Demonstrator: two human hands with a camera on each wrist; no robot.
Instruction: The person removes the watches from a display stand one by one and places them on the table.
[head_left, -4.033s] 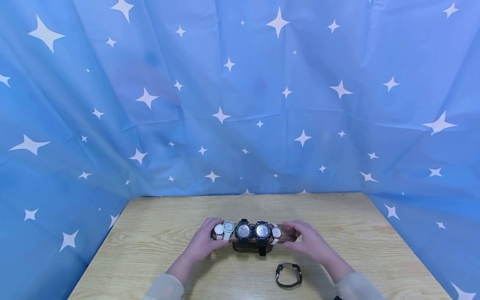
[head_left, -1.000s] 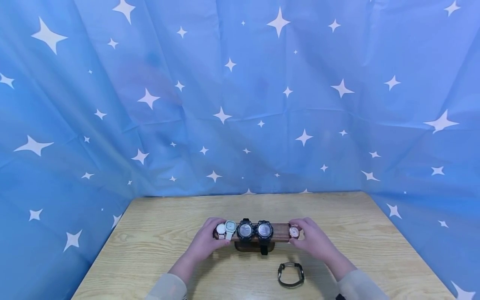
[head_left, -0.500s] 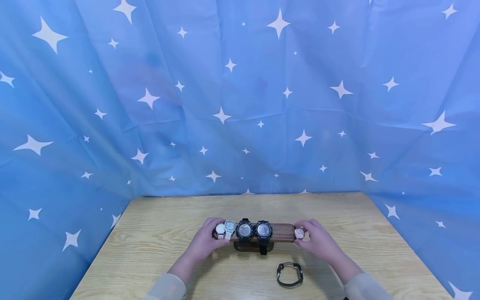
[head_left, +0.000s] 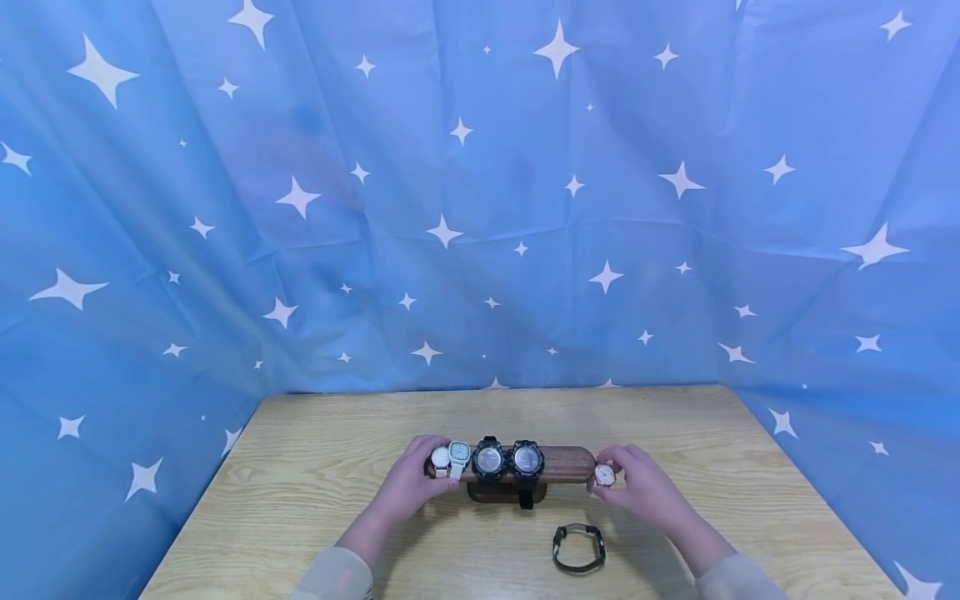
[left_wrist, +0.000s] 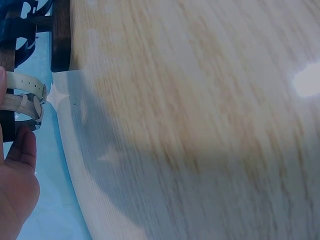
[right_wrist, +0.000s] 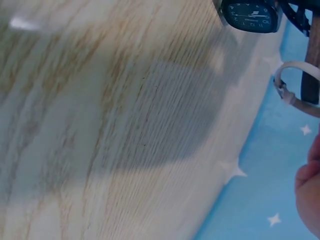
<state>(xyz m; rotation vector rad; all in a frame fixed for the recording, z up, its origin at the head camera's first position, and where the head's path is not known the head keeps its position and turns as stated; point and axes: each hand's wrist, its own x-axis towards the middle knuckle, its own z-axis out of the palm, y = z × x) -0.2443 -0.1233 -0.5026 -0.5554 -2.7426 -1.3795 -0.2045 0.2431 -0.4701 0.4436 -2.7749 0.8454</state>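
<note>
A dark wooden watch stand (head_left: 566,464) has its bar held at the left end by my left hand (head_left: 408,487). Just inside that hand sit a round white watch (head_left: 441,458) and a pale square-faced watch (head_left: 459,454); their straps loop round the bar. Two bulky black watches (head_left: 489,460) are on its middle. My right hand (head_left: 641,487) pinches a small white-faced wristwatch (head_left: 604,475) at the bar's right end. In the right wrist view its strap (right_wrist: 292,64) overlaps the bar's tip; whether it is fully off I cannot tell.
A black watch with its strap closed in a loop (head_left: 579,569) lies on the wooden table (head_left: 315,467), in front of the stand towards the right. Behind the table hangs a blue star-patterned cloth (head_left: 510,275).
The small white-faced wristwatch has slid rightward from beside the black watches to the bar's end, my right hand moving along with it. The left hand stays put at the other end.
</note>
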